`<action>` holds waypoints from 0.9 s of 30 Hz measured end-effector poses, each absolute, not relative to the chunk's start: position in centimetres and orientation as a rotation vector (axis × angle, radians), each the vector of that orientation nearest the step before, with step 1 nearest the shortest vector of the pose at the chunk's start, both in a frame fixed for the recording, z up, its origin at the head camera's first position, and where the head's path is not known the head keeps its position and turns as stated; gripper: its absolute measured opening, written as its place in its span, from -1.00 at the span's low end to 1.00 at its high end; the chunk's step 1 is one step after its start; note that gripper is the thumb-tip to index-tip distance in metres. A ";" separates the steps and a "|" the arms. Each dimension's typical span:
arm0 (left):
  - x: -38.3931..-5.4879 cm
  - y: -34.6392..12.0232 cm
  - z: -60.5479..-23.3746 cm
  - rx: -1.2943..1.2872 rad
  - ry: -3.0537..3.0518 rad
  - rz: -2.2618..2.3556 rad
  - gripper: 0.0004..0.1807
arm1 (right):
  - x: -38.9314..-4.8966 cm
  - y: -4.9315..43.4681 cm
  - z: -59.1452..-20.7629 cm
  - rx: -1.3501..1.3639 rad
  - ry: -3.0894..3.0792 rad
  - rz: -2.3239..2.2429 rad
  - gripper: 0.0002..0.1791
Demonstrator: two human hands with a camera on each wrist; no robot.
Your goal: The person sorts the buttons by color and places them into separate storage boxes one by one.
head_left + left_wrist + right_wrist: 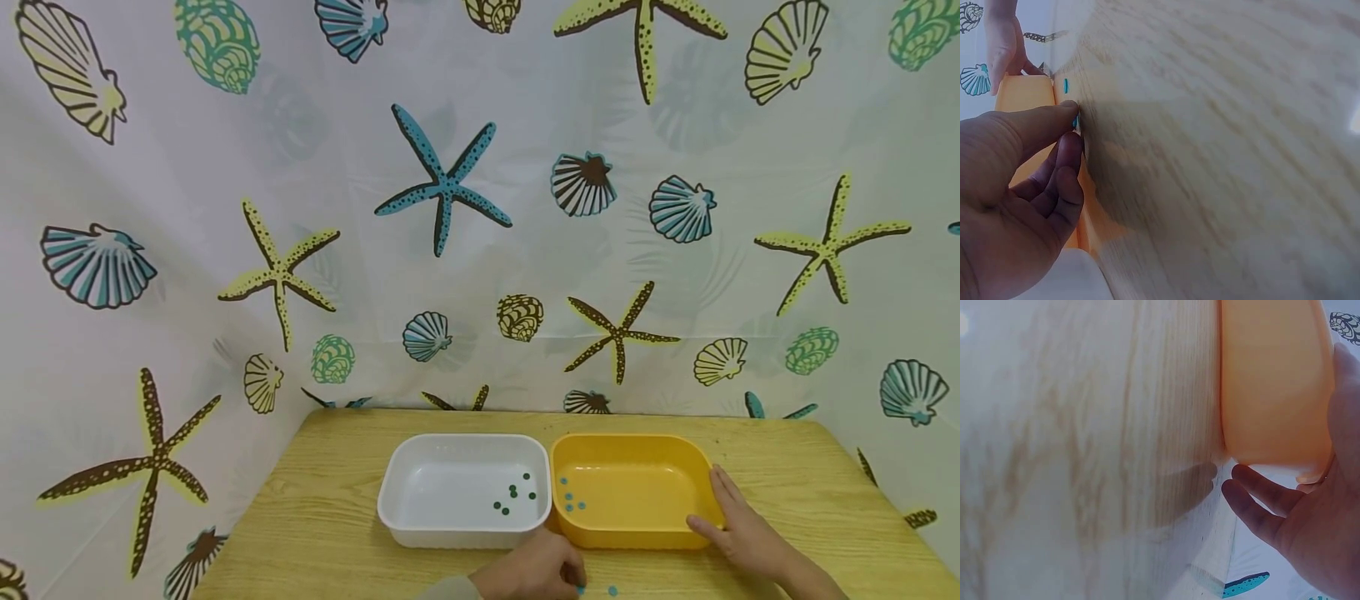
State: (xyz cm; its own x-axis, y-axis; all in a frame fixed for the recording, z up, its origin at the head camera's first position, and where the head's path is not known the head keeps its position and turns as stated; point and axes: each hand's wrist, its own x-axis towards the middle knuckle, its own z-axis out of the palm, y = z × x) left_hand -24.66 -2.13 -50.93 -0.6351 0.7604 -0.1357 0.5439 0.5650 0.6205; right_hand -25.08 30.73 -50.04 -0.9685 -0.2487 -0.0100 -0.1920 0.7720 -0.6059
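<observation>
My left hand (538,567) is low at the table's front, before the gap between the two tubs. Its thumb and forefinger pinch a small blue disc (1075,120) at the tabletop, the other fingers curled in. Another blue disc (612,591) lies just to the right. My right hand (742,533) holds the right end of the yellow tub (637,540), thumb at the front corner and fingers along the outer side. In the right wrist view two fingers (1260,509) stick out below the tub. Several blue discs (568,497) lie inside the yellow tub, near its left wall.
A white tub (450,537) stands against the yellow one's left side, with several dark green discs (513,492) in its right half. Both rest on a wood-grain table (330,500). A cloth printed with shells and starfish (480,267) hangs behind and at the sides.
</observation>
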 end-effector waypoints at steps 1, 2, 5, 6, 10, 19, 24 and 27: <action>-24.7 -2.1 -50.9 1.049 2.411 0.763 -0.92 | -25.1 30.7 -50.1 -0.358 2.872 -0.966 0.04; -24.6 -2.1 -50.9 1.041 2.408 0.766 -0.93 | -25.1 30.7 -50.1 -0.359 2.873 -0.964 0.04; -24.7 -2.0 -51.0 1.039 2.414 0.765 -0.96 | -25.1 30.7 -50.1 -0.356 2.870 -0.965 0.04; -24.8 -2.0 -51.0 1.045 2.417 0.764 -0.96 | -25.1 30.7 -50.1 -0.353 2.868 -0.966 0.05; -24.9 -1.9 -51.2 1.038 2.413 0.768 -0.96 | -25.1 30.7 -50.0 -0.345 2.854 -0.975 0.05; -24.7 -1.7 -51.1 1.030 2.424 0.785 -0.94 | -25.2 30.8 -50.2 -0.346 2.857 -0.970 0.05; -24.7 -1.6 -51.2 1.056 2.433 0.764 -0.93 | -25.1 30.8 -50.1 -0.340 2.848 -0.978 0.06; -24.7 -1.6 -51.4 1.060 2.431 0.776 -0.91 | -25.1 30.7 -50.0 -0.332 2.847 -0.968 0.07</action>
